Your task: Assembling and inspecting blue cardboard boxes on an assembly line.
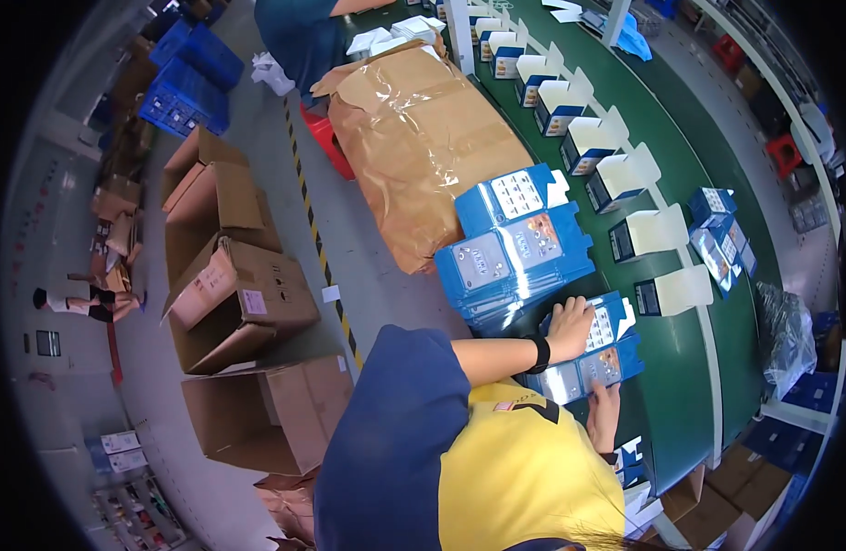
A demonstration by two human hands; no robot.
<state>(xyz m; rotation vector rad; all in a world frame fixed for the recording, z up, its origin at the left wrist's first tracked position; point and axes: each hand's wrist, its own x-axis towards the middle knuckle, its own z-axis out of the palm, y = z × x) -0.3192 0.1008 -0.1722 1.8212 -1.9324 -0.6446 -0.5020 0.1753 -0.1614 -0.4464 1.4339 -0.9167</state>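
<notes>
Head view: one flat blue carton, unfolded, printed panels uppermost, at the near side of the green belt, its cut flaps pointing across the belt. Left hand, dark band at wrist: laid palm down on the carton's upper panel, fingers loosely extended, closed on nothing. Right hand: at the carton's edge nearest the wearer, fingertips touching it; whether they pinch it cannot be told. Stack of flat blue cartons, shiny, beside the belt's near edge, just past the left hand, bounding its room on that side. Kraft-wrapped bundle, large, along the same edge, touching the stack. Row of open cartons, white inside, blue outside, lengthwise on the belt; a strip of green surface separates its closest members from the flat carton, leaving sideways room. Pale rail, along the belt beyond that strip. Small blue cartons, grouped on the belt past the rail, overlapping, count uncertain. Clear plastic bag, crumpled, off the belt's far edge. Brown boxes, open, on the floor well apart from the belt's near side. Obscured: carton panels under the left hand; right wrist, partly behind the yellow shirt; co-worker beside the belt's far end, cut off by the upper border.
</notes>
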